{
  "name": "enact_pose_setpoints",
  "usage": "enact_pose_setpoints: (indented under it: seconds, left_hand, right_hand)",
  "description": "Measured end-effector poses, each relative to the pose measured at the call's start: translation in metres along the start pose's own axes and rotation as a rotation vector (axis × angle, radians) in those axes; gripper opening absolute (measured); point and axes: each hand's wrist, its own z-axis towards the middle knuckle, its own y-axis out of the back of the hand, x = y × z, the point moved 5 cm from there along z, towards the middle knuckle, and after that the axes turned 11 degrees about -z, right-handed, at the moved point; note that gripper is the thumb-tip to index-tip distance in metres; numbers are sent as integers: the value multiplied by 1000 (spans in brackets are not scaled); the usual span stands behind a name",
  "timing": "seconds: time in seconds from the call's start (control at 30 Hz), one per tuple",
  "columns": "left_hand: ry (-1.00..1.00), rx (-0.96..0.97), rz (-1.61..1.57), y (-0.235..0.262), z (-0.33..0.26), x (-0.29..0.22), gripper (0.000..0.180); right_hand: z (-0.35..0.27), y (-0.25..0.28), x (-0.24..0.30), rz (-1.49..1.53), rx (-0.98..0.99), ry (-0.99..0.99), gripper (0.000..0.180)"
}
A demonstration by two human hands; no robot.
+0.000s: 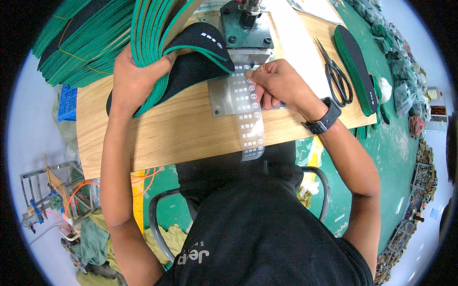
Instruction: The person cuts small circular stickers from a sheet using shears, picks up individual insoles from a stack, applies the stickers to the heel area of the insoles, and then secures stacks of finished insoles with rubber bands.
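My left hand (136, 76) grips a fanned stack of black insoles with green edges (157, 33), held on edge over the wooden table (167, 128). One insole (200, 45) is peeled forward with its tip under the press machine (245, 26). My right hand (276, 81) pinches a clear film strip printed with small white marks (248, 114). The strip lies across the metal plate (224, 97) and hangs over the table's front edge.
Black scissors (336, 76) lie right of my right hand, beside a pile of finished insoles (358, 66). More insole bundles (76, 43) are stacked at the far left. A green bench (396, 143) and a chair frame (157, 224) lie to the right and below.
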Motion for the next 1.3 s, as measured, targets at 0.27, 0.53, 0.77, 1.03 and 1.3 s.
enact_pose_setpoints:
  seconds: [0.27,0.53,0.77,1.03,1.3]
  left_hand:
    - [105,-8,7,4,-3,2,23]
    - [75,12,55,0,-7,0,26]
    - [-21,23,81,-8,-5,-11,38]
    - [36,61,231,-3,-14,-2,88]
    - [208,484,93,30,-5,1,78]
  right_hand:
    - [-7,1,-1,78,-10,-11,37]
    - [-11,1,-4,104,-6,20,32]
    - [-14,-5,-11,127,-69,114,18]
    - [-9,89,7,-222,-272,298,20]
    - [-27,264,-46,-743,-747,173,54]
